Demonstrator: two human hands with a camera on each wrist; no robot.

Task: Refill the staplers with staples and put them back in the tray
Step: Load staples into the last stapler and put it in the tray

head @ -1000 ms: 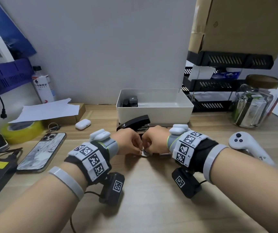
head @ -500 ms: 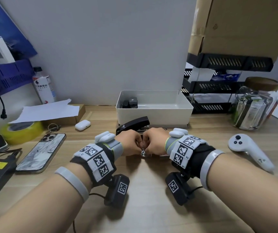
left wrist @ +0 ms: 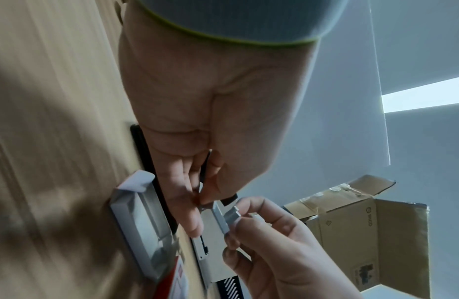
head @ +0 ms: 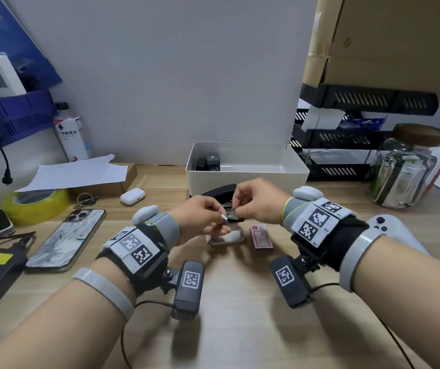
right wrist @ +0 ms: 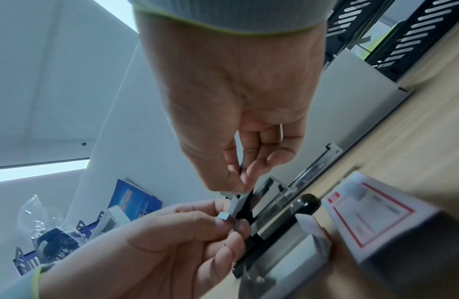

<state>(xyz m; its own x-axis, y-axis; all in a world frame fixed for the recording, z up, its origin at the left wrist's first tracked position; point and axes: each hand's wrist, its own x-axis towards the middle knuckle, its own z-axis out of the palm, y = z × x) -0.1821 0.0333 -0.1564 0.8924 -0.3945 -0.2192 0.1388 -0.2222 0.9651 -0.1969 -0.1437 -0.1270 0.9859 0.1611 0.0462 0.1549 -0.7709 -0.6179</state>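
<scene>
On a wooden desk point(head: 240, 302), left hand point(head: 200, 217) and right hand point(head: 256, 203) each pinch a staple strip point(head: 224, 217) (one shared strip); white tray point(head: 248, 179) holds two staplers point(head: 208, 162).

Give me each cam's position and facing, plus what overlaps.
Head: worn on the head, looks forward and down at the desk; both forearms, left hand, right hand.
Left wrist: under the left palm, looks along fingers at the staple strip.
Right wrist: same, right palm, open stapler beyond.
Shared: strip pinched by both hands, staple box.
</scene>
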